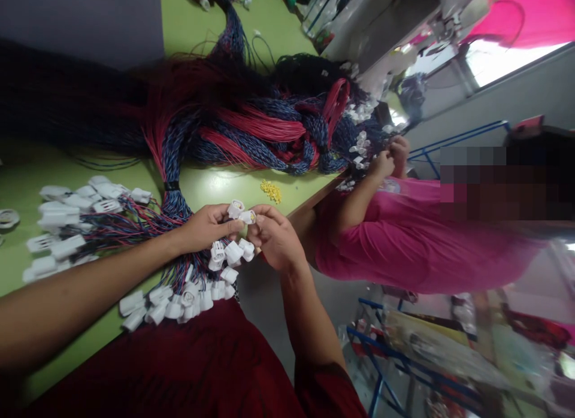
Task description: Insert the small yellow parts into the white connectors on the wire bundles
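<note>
My left hand (pixel 207 227) is closed around a bundle of red and blue wires (pixel 173 208) ending in white plastic connectors (pixel 227 253), and its fingertips pinch one white connector (pixel 235 209). My right hand (pixel 275 235) is closed too, its fingertips pinching a second white connector (pixel 247 217) right beside the first. Both hands meet above the front edge of the green table (pixel 215 187). More white connectors (pixel 179 298) hang from the bundle below my hands, over my dark red clothing.
A big heap of red, blue and black wire bundles (pixel 269 127) covers the table's middle. White connectors (pixel 72 214) lie at the left. A small pile of yellow pieces (pixel 271 190) sits near the edge. A person in pink (pixel 381 238) handles wires at the right.
</note>
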`<move>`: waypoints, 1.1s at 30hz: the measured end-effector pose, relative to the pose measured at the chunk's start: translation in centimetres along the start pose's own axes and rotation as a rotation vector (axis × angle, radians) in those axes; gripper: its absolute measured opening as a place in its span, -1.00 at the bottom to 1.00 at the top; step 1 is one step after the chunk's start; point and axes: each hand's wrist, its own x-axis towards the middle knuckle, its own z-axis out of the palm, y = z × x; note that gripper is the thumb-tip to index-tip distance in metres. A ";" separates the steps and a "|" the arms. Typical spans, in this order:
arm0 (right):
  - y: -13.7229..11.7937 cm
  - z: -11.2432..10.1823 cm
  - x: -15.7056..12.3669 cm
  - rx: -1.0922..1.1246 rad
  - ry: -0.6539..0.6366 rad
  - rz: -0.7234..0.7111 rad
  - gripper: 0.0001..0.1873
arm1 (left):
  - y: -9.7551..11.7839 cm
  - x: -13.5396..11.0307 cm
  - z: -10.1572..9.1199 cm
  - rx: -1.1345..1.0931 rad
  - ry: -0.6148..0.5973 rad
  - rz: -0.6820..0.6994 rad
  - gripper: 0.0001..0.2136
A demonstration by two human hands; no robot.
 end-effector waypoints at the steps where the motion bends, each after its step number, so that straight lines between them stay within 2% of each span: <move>1: -0.1 -0.1 -0.1 -0.002 -0.008 0.002 -0.85 | 0.0 0.0 0.0 0.004 -0.003 0.005 -0.85; 9: 0.0 -0.4 0.1 -0.040 -0.001 0.014 -0.92 | 0.2 -0.1 0.1 0.002 -0.005 -0.005 -0.88; 15: 0.6 0.1 0.9 -0.039 0.056 -0.031 -0.90 | 0.0 -0.1 0.1 0.001 0.016 -0.010 -0.87; 19: 1.2 -0.4 0.7 -0.112 0.075 -0.040 -0.93 | 0.0 0.0 0.2 -0.019 0.034 -0.004 -0.86; 21: 1.5 -0.9 -0.1 -0.229 0.159 -0.141 -0.89 | -0.1 0.1 0.2 -0.037 0.059 -0.005 -0.84; 23: 1.7 -1.2 -1.4 -0.435 0.199 -0.345 -0.84 | -0.2 0.2 0.1 -0.049 0.073 -0.006 -0.83; 25: 1.8 -1.2 -2.7 -0.681 0.137 -0.557 -0.75 | -0.4 0.3 0.1 -0.046 0.083 -0.008 -0.80; 27: 1.9 -1.1 -3.6 -0.885 0.058 -0.663 -0.70 | -0.6 0.2 0.0 -0.027 0.097 -0.013 -0.78; 30: 2.1 -0.7 -3.6 -0.967 0.082 -0.600 -0.79 | -0.8 0.0 -0.1 0.008 0.141 -0.002 -0.75; 33: 2.3 -0.6 -2.5 -0.814 0.197 -0.429 -0.79 | -0.7 -0.3 -0.2 0.024 0.145 0.030 -0.70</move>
